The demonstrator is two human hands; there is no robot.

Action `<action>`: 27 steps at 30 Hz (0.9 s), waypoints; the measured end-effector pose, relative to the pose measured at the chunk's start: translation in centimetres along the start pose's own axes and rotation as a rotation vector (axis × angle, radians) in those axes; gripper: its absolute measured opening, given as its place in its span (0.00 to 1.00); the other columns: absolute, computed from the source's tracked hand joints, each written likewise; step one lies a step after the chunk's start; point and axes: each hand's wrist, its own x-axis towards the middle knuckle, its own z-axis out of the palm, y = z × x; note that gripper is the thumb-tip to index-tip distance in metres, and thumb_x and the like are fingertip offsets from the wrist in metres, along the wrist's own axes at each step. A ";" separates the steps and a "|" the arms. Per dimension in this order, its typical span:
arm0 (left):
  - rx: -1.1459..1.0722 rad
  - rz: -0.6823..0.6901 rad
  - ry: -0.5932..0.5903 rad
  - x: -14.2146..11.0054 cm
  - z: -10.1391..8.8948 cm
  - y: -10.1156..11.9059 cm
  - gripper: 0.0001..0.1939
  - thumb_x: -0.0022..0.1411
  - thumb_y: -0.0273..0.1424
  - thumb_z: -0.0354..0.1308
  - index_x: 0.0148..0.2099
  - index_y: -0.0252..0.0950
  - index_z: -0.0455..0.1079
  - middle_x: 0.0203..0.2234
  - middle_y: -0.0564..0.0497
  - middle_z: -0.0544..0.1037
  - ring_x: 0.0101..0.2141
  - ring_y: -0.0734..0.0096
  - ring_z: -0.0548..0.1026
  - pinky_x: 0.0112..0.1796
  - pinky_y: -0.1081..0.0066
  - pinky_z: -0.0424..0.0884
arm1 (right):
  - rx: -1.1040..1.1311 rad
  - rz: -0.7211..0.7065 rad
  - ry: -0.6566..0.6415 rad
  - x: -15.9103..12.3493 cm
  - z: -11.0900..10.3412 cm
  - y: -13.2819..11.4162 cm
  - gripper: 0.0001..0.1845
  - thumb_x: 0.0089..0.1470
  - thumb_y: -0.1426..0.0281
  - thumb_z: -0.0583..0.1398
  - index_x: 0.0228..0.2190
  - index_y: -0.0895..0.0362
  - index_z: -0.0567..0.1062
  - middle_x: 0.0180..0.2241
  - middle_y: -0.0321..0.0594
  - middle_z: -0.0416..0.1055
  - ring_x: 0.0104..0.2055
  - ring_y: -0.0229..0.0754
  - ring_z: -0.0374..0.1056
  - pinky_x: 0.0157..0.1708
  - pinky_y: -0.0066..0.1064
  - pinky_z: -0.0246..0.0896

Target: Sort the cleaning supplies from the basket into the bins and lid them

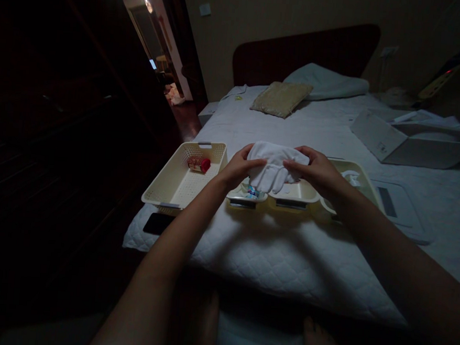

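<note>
Right now, from our head camera, we see our left hand (238,168) and right hand (312,172) holding a folded white cotton cloth (274,166) between them, the fingers of both curled onto it in a firm grasp. The cloth sits above a cream plastic basket (356,170) on the right, with a small blue-and-white packet (253,191) just beneath our left hand. To the left stands another cream plastic basket (212,146) holding a red-capped jar (199,164). Both baskets rest on a white quilted bed (279,260), near a black phone (158,223). Farther right lies a pale cardboard box (413,149), and a beige cushion (281,99) lies at the far end.
</note>
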 end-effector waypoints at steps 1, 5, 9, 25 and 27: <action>-0.004 -0.003 -0.005 -0.1 -0.1 0.1 0.27 0.40 0.30 0.69 0.45 0.35 0.70 0.38 0.49 0.76 0.38 0.68 0.74 0.41 0.68 0.70 | 0.009 -0.010 -0.011 0.0 -0.1 0.0 0.24 0.38 0.55 0.69 0.34 0.56 0.71 0.28 0.36 0.72 0.26 0.36 0.66 0.25 0.28 0.64; 0.037 0.009 -0.022 -0.2 -0.2 0.3 0.25 0.41 0.30 0.68 0.44 0.34 0.70 0.37 0.49 0.76 0.38 0.69 0.74 0.42 0.69 0.69 | -0.009 -0.021 -0.037 -0.1 -0.4 -0.3 0.25 0.39 0.50 0.67 0.33 0.56 0.73 0.29 0.37 0.72 0.27 0.36 0.66 0.25 0.27 0.61; 0.110 0.014 -0.044 -0.3 0.0 0.3 0.25 0.41 0.30 0.68 0.45 0.33 0.70 0.37 0.49 0.76 0.37 0.70 0.73 0.42 0.69 0.69 | -0.077 -0.022 -0.072 -0.4 -0.1 -0.7 0.23 0.39 0.52 0.68 0.33 0.56 0.75 0.30 0.40 0.74 0.30 0.39 0.67 0.29 0.29 0.63; 0.221 0.166 0.072 0.6 -0.4 -0.1 0.26 0.42 0.34 0.70 0.45 0.36 0.69 0.44 0.45 0.75 0.45 0.65 0.72 0.46 0.65 0.68 | -0.028 0.128 -0.158 -0.3 0.2 0.2 0.17 0.42 0.57 0.67 0.30 0.58 0.77 0.27 0.40 0.75 0.24 0.37 0.66 0.22 0.27 0.59; 0.240 0.179 0.033 0.4 -0.1 0.1 0.21 0.44 0.36 0.69 0.41 0.35 0.71 0.42 0.45 0.76 0.45 0.66 0.73 0.47 0.64 0.67 | 0.011 0.134 -0.153 -0.2 0.3 0.6 0.17 0.42 0.58 0.67 0.30 0.58 0.77 0.27 0.40 0.75 0.24 0.37 0.66 0.23 0.27 0.60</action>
